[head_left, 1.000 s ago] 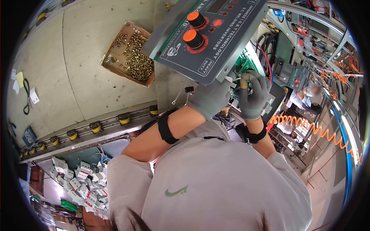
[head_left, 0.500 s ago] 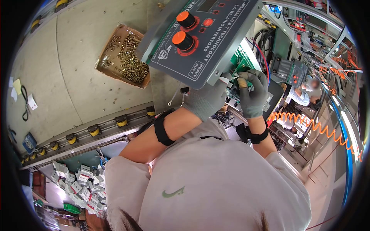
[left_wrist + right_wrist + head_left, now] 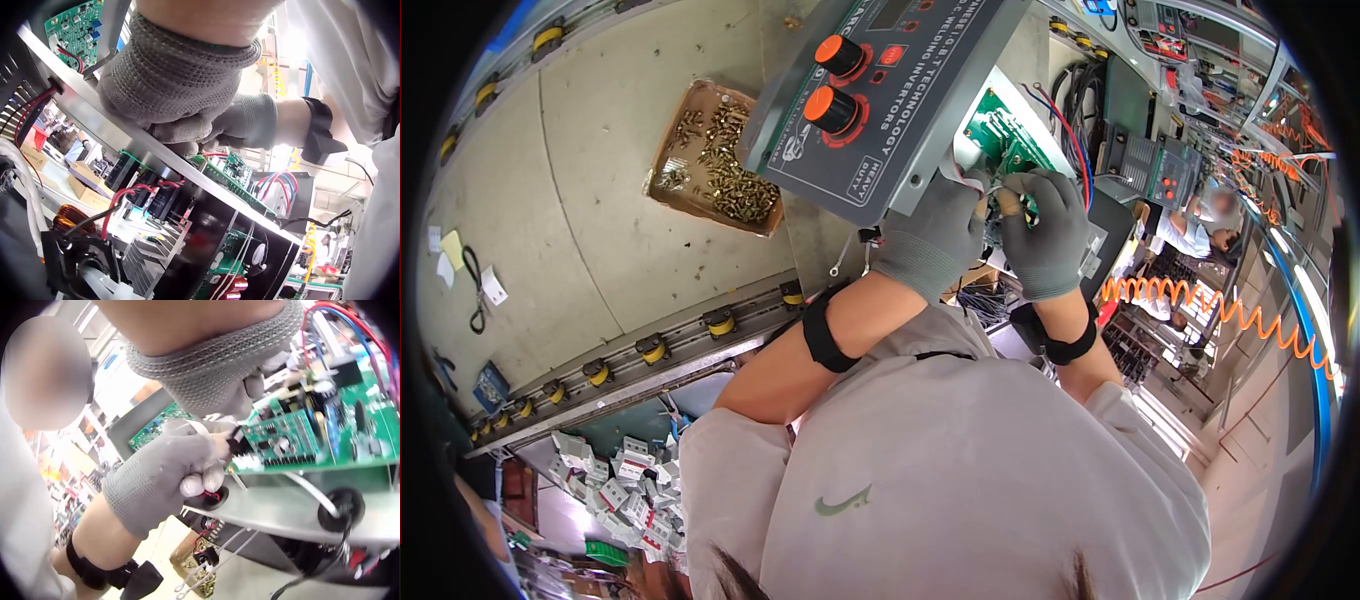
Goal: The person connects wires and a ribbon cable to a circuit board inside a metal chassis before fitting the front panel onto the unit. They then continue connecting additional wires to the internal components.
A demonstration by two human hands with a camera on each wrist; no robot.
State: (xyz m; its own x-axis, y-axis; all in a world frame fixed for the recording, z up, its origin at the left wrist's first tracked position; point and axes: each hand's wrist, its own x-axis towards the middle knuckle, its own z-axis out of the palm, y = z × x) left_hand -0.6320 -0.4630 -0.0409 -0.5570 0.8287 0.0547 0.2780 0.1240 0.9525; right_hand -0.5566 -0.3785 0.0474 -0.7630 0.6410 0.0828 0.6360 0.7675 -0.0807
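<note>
- The worktable [image 3: 590,190] takes the left side of the head view, bordered below by a row of yellow-black rollers [image 3: 653,348].
- On it, at top centre, is the welding inverter [image 3: 900,110], tilted, its dark front panel upward; its open side faces the hands.
- A pile of grey-white blocks [image 3: 625,490] lies at lower left.
- A cardboard box [image 3: 700,208] with brass pieces [image 3: 740,180] stands left of the inverter.
- The left hand [image 3: 935,225], in a grey glove, is right of centre, under the panel corner. Its fingers are bent and grip a white cable [image 3: 199,427].
- The right hand [image 3: 1048,235], gloved also, is just beside it on the right, with bent fingers; whether it pinches something, one cannot tell.
- The large green board [image 3: 990,122] is above both hands, inside the inverter's open side.
- A smaller green board [image 3: 303,434] stands upright on it, near both hands' fingertips, at centre right of the right wrist view.
- Two orange knobs [image 3: 832,110] sit on the panel.
</note>
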